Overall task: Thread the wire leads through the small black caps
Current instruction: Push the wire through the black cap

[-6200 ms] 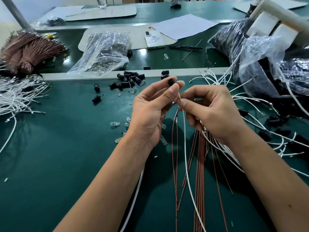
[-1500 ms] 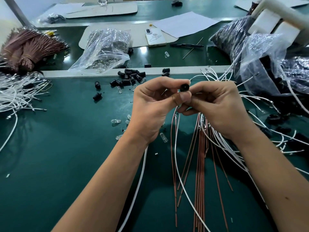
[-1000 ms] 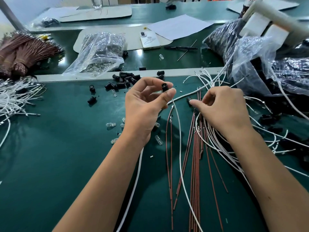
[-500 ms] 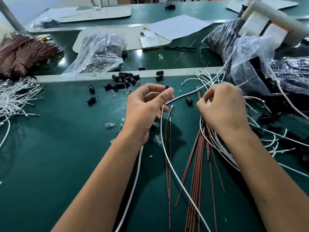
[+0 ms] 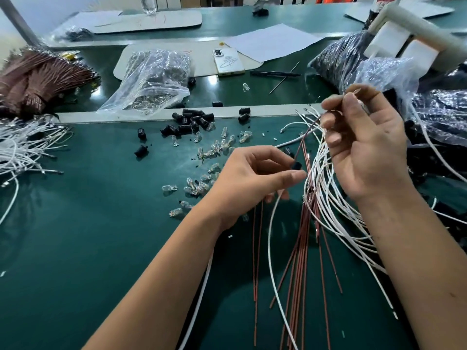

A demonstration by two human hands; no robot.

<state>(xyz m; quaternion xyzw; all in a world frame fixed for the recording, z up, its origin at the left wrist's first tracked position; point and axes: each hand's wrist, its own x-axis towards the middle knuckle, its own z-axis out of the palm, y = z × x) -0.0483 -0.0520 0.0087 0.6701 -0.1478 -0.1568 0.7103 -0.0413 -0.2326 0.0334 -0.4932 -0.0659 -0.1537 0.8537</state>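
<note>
Since half a second ago the right hand (image 5: 364, 145) has lifted off the wire pile and now hangs raised toward the far right, thumb and forefinger pinching the tip of a brown wire lead (image 5: 302, 141) that slopes down and left toward the left hand (image 5: 255, 178). That left hand has dropped nearer and to the right; its thumb and fingers pinch a small black cap (image 5: 297, 165), held just beside the brown lead, though whether the lead passes through the cap is too small to tell. Both hands work above a dark green table (image 5: 88, 236). Straight brown leads (image 5: 298, 261) and looping white leads (image 5: 336, 213) lie under the hands on the right. Loose black caps (image 5: 188, 123) cluster by the pale strip at the far edge of the table, with small clear bulbs (image 5: 211, 154) scattered just near them. At the far left sit a brown wire bundle (image 5: 38, 79) and, nearer, a spread of white wires (image 5: 22, 147), both cut off by the frame edge. Beyond the strip lie a clear plastic bag (image 5: 151, 79), a white phone (image 5: 228, 61), a pen (image 5: 274, 73) and a sheet of paper (image 5: 273, 41). Crinkled bags of dark parts (image 5: 429, 107) fill the far right, their contents hard to make out, and a blurred white object (image 5: 414, 34) crosses the top right corner.
</note>
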